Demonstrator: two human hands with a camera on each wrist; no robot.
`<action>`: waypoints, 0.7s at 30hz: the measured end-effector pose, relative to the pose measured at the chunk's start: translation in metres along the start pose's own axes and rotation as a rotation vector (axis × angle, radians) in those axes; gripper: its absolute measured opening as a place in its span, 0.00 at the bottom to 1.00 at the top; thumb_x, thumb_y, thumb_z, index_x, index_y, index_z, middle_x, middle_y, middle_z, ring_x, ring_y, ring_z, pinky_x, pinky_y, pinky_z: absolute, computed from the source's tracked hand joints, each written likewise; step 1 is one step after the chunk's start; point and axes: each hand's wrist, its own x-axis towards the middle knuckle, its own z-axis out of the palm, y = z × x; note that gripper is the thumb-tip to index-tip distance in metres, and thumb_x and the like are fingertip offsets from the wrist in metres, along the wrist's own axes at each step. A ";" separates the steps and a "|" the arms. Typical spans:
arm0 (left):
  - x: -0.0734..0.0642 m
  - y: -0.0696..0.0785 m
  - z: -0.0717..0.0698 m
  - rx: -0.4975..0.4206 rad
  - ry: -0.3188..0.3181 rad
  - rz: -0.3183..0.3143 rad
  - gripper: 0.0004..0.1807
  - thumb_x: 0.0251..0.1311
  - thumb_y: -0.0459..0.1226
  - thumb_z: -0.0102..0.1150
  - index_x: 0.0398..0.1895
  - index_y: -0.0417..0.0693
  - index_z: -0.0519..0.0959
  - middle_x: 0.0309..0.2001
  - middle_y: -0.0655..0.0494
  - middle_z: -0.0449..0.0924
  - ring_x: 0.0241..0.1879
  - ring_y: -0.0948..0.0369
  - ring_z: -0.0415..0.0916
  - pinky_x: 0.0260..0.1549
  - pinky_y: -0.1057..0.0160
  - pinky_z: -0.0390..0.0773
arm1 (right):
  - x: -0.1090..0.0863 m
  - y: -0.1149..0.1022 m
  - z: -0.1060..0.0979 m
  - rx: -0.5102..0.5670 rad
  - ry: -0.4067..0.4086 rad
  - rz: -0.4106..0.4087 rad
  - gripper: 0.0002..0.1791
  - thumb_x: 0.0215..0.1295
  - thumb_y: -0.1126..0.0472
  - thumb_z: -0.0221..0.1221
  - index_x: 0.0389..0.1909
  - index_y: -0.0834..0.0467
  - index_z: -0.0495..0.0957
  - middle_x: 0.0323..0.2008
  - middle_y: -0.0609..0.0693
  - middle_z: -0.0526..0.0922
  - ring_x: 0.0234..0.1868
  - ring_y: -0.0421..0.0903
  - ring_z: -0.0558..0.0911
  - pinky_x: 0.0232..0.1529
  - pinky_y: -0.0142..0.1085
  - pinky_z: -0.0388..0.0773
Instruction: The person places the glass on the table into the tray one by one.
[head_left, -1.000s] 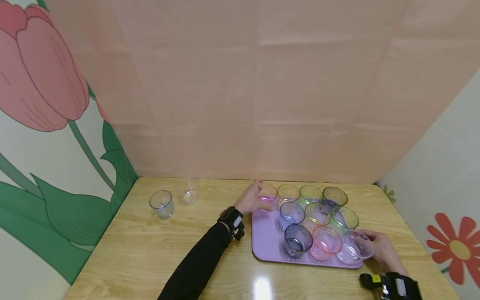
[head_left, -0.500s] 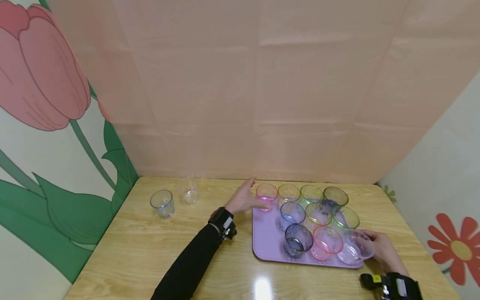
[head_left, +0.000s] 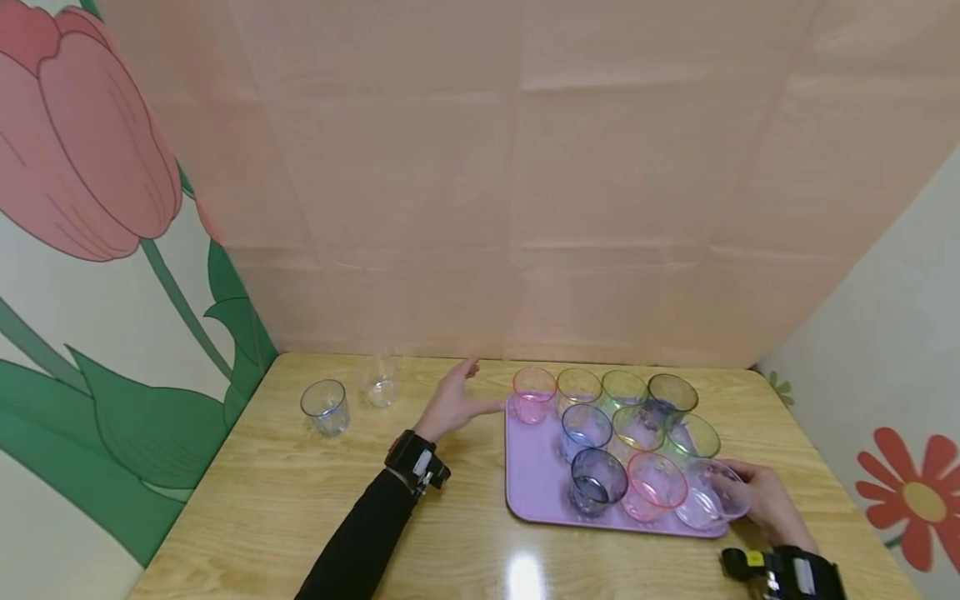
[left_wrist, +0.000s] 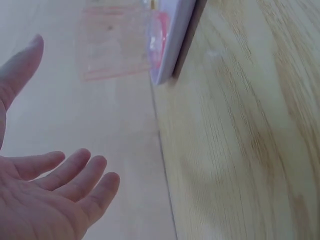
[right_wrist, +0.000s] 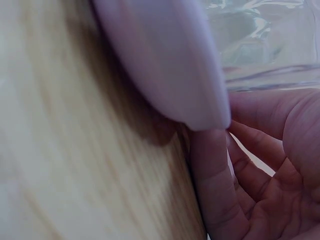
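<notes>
My left hand (head_left: pixel 453 405) is left of the purple tray (head_left: pixel 534 483), fingers spread and thumb stretched toward its back left corner. Nothing is in this hand (left_wrist: pixel 60 195) in the left wrist view. A pink-rimmed glass (head_left: pixel 534 407) stands upright at that corner, apart from the fingers. At the tray's front right corner my right hand (head_left: pixel 768 504) holds the rim. In the right wrist view a finger (right_wrist: pixel 212 175) meets the tray edge (right_wrist: pixel 175 75) from outside, and the thumb lies beside a clear glass (head_left: pixel 705 504). The other fingertips are partly hidden.
Several tinted glasses stand in rows on the tray, among them a dark glass (head_left: pixel 596 487) and a red-rimmed glass (head_left: pixel 652 487). On the left of the wooden table (head_left: pixel 262 500) are a dark-rimmed glass (head_left: pixel 326 410) and a clear glass (head_left: pixel 380 387). A pink-beige sheet hangs behind.
My left hand has come off the pink-rimmed glass and drawn away to the left, fingers opening. The right hand and the tray have stayed put.
</notes>
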 end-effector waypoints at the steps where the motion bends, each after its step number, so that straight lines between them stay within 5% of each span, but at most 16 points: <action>1: -0.002 -0.001 -0.002 -0.017 0.007 -0.007 0.57 0.44 0.57 0.75 0.75 0.45 0.58 0.68 0.41 0.68 0.67 0.47 0.66 0.63 0.45 0.70 | 0.000 0.000 0.000 0.003 -0.003 0.001 0.43 0.61 0.44 0.65 0.63 0.75 0.67 0.57 0.72 0.75 0.49 0.52 0.77 0.35 0.28 0.76; 11: -0.021 -0.015 -0.020 -0.118 0.087 -0.052 0.51 0.48 0.50 0.75 0.73 0.42 0.60 0.67 0.40 0.68 0.67 0.47 0.67 0.65 0.48 0.69 | 0.000 0.000 0.000 0.015 -0.009 0.021 0.43 0.61 0.45 0.65 0.63 0.75 0.67 0.56 0.72 0.76 0.46 0.48 0.77 0.34 0.29 0.77; 21: -0.041 -0.024 -0.034 -0.149 0.234 0.023 0.42 0.55 0.43 0.71 0.70 0.37 0.64 0.63 0.38 0.72 0.64 0.47 0.71 0.62 0.50 0.72 | 0.002 0.000 0.000 0.012 0.004 0.020 0.43 0.60 0.44 0.66 0.62 0.74 0.69 0.57 0.72 0.76 0.48 0.51 0.77 0.35 0.27 0.75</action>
